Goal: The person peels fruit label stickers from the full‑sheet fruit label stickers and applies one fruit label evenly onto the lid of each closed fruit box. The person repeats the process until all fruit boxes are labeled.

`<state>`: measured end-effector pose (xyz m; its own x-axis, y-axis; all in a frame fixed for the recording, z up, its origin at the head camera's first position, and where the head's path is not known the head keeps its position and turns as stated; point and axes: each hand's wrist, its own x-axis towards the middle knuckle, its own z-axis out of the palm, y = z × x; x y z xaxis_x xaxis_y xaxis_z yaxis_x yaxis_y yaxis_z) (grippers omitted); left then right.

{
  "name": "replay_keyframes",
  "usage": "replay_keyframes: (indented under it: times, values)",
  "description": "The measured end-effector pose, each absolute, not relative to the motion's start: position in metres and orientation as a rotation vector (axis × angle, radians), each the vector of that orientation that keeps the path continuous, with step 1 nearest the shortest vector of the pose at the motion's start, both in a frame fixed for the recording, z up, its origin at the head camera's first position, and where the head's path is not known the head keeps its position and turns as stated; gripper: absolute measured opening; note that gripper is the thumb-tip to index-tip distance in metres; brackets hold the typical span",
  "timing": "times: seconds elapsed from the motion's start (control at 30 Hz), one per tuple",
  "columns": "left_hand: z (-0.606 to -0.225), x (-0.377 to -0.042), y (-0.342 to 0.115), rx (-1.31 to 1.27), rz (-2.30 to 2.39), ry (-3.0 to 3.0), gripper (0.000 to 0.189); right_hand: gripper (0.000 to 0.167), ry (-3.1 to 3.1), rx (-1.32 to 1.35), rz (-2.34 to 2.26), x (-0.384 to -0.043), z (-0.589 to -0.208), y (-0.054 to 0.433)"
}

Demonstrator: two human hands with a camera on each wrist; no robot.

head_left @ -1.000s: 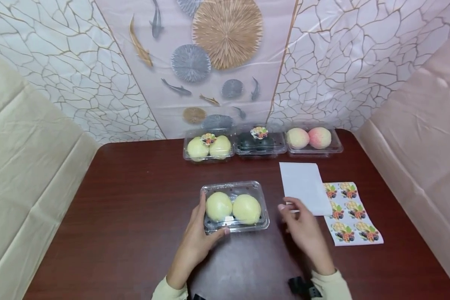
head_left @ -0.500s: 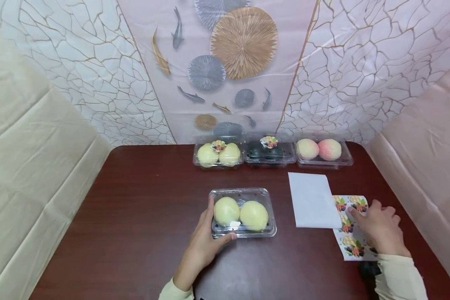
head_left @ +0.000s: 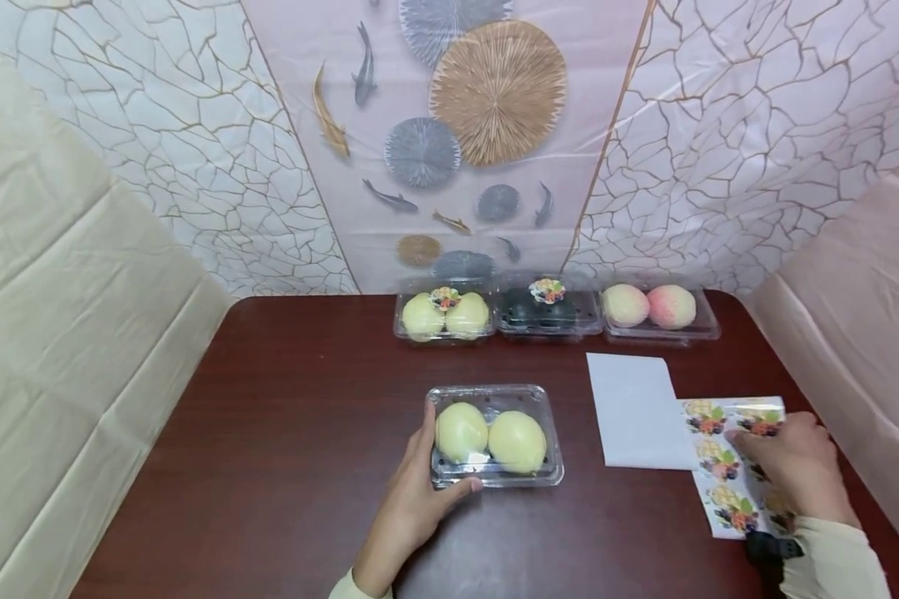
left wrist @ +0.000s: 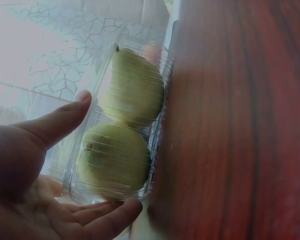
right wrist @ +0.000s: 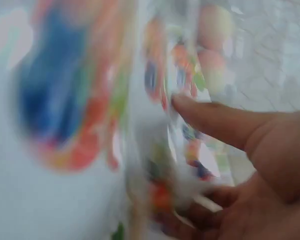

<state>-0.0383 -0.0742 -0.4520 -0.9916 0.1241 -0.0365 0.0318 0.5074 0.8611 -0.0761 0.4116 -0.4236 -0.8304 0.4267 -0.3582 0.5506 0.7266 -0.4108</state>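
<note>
My left hand [head_left: 419, 499] holds the left end of a clear plastic fruit box [head_left: 509, 480], thumb along its near side. Inside lie two pale yellow-green pears [head_left: 460, 433]. Up close in the left wrist view, their stems show through the ribbed wall. On the right, my right hand [head_left: 802, 470] pinches the right side of a sheet of fruit stickers [head_left: 745, 478]. Its thumb [right wrist: 204, 115] lies on the printed face, with the other fingers behind the sheet in the right wrist view. That view is blurred, with a large print filling its left part.
A blank white paper [head_left: 640, 416] overlaps the sticker sheet's left edge. Along the table's back edge stand three clear boxes: pears [head_left: 423, 318] under a sticker, dark fruit [head_left: 524, 312] under a sticker, and peaches [head_left: 672, 306]. Patterned cloth [head_left: 419, 204] hangs behind.
My right hand has moved from beside the white paper to the sticker sheet and taken hold of its right side, which has shifted. The left hand keeps its hold. The head view has shifted slightly.
</note>
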Motion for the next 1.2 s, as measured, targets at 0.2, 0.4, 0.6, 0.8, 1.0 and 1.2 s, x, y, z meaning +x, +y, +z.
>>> replay_keyframes:
  times: [0.2,0.4,0.6,0.8,1.0,1.2]
  values:
    - [-0.454,-0.037,-0.07,0.177,1.489,2.658,0.124,0.088,2.759,0.892,-0.984,-0.047,-0.388,0.408]
    - [-0.452,-0.035,-0.073,0.145,1.448,2.739,0.122,0.014,2.666,0.663,-1.678,-0.026,-0.362,0.353]
    - [-0.448,-0.029,-0.067,0.056,1.337,2.837,0.115,0.009,2.423,0.507,-1.956,-0.015,-0.357,0.303]
    - [-0.435,-0.022,-0.051,0.14,1.307,3.0,0.098,0.036,2.223,0.507,-2.102,-0.003,-0.366,0.265]
    - [-0.402,-0.013,-0.04,0.455,1.476,3.173,0.069,0.045,2.093,0.499,-2.14,0.002,-0.368,0.224]
    - [-0.386,-0.004,-0.026,0.95,1.536,3.239,0.041,0.035,1.915,0.497,-2.33,0.007,-0.378,0.183]
